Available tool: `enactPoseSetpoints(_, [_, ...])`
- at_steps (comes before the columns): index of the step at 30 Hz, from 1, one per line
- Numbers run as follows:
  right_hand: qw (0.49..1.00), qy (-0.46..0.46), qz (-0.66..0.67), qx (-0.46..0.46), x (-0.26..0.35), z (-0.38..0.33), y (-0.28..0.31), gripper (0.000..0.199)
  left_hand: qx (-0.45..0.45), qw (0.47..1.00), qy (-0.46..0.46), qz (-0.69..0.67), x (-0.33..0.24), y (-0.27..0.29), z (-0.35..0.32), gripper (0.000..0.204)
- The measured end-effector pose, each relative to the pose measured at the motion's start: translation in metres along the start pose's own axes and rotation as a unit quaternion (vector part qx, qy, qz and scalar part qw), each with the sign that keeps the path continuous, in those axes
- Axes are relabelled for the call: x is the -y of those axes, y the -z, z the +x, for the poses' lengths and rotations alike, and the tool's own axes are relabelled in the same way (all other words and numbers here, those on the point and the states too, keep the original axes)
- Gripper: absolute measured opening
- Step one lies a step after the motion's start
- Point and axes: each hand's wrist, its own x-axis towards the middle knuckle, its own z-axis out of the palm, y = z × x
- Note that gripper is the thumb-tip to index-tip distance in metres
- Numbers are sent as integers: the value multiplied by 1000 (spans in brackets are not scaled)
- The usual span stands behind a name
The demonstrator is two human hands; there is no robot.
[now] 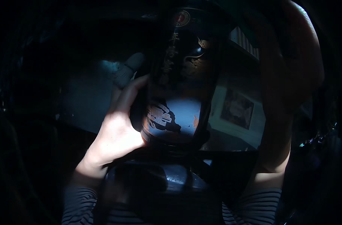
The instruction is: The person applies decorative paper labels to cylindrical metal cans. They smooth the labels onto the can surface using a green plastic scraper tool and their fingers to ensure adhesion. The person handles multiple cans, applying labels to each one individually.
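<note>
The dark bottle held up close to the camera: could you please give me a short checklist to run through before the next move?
1. Left hand grips the dark bottle: ok, thumb and palm wrap its side.
2. Right hand supports it: cannot tell, its contact is in shadow.
3. Bottle upright: ok, roughly.
4. Cap on: cannot tell, top cut off.
5. Dark round object below sits apart from the bottle: cannot tell.

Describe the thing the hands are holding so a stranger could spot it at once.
Start at the striped sleeves at the bottom edge and follow the left hand up. It grips a tall dark glossy bottle held mid-frame, the right hand behind it. Only it bears gold and orange decoration.
</note>
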Motion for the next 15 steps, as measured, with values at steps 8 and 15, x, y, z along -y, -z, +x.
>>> enactPoseSetpoints(8, [994, 52, -27, 91, 18, -19, -11, 29, -24, 999, 38, -9, 7, -3, -6, 84])
enactPoseSetpoints(15, [964, 249, 1, 89, -2, -48, -17, 30, 14, 993, 112, -22, 5, 5, -12, 89])
